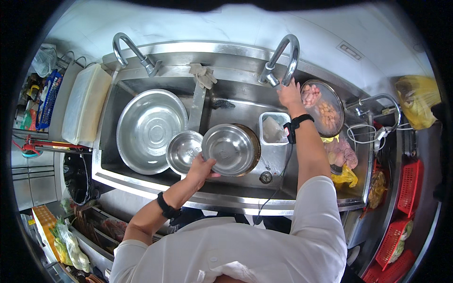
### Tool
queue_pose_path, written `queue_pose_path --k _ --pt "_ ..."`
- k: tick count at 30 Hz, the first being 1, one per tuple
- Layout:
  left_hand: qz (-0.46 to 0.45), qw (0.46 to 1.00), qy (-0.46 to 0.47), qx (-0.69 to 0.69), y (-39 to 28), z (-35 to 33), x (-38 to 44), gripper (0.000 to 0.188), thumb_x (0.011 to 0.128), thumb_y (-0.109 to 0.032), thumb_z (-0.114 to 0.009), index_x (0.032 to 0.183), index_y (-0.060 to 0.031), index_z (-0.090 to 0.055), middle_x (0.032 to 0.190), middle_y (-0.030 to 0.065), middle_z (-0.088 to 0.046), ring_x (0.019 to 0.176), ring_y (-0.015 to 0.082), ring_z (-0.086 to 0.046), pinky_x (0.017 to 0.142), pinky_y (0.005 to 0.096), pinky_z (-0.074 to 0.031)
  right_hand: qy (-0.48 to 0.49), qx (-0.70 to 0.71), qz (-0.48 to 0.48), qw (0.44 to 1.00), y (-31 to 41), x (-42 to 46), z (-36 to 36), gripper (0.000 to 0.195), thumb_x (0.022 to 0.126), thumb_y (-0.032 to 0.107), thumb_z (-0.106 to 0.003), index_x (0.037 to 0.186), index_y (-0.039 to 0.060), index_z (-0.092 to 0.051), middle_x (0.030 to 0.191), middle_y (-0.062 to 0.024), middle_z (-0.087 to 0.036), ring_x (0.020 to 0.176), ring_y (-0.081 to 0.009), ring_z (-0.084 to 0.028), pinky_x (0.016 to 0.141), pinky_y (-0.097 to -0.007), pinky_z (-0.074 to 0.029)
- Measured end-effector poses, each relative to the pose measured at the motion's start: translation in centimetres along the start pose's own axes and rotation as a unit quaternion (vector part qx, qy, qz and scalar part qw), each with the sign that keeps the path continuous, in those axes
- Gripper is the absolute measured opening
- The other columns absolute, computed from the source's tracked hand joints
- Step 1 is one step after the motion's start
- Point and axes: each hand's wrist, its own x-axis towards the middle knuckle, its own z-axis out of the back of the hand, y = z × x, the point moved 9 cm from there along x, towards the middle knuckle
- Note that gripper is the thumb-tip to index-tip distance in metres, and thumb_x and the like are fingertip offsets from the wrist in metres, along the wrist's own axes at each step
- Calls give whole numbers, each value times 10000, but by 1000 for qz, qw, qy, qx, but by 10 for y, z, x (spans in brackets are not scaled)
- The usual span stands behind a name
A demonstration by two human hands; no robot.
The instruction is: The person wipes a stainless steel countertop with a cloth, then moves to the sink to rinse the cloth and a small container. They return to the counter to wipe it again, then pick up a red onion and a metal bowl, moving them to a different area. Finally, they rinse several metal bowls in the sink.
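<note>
My left hand (201, 171) grips the near-left rim of a shallow stainless steel bowl (226, 150) above the sink. A brown-stained round vessel (255, 148) shows mostly hidden beneath that bowl. Beside the same hand is a smaller steel bowl (182, 150), overlapping the edge of a large aluminum basin (154, 123). My right hand (290, 93) reaches to the right-hand chrome faucet (293, 53), fingers spread near its spout end and base; its exact contact is unclear. Below my right wrist sits a clear plastic tub (274, 129) with a pale block inside.
Right of my forearm are a round lidded tray of pinkish and orange food pieces (327, 111), raw meat (341, 152) and a yellow bag (345, 178). A grey cloth glove (203, 75) lies over the sink divider (197, 106). Another faucet (132, 49) rises behind the basin.
</note>
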Motion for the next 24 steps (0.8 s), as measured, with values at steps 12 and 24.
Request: queue_pose_path --k 12,24 --pt "23 999 14 -32 -15 -87 90 362 867 -51 -500 1206 53 -430 1085 164 -534 885 249 -603 679 293 -598 240 736 -373 512 66 -204 -115 761 798 365 -664 1367 49 -269 1258 -226 -428 906 -363 -613 700 -446 -557" --pt "40 989 98 107 13 -75 58 703 879 -137 -587 1426 -24 -161 1203 121 -448 845 207 -597 705 327 -542 31 674 -486 555 32 -183 -198 509 812 -83 -435 1286 65 -325 1208 -189 -474 958 -372 -582 613 -483 -586"
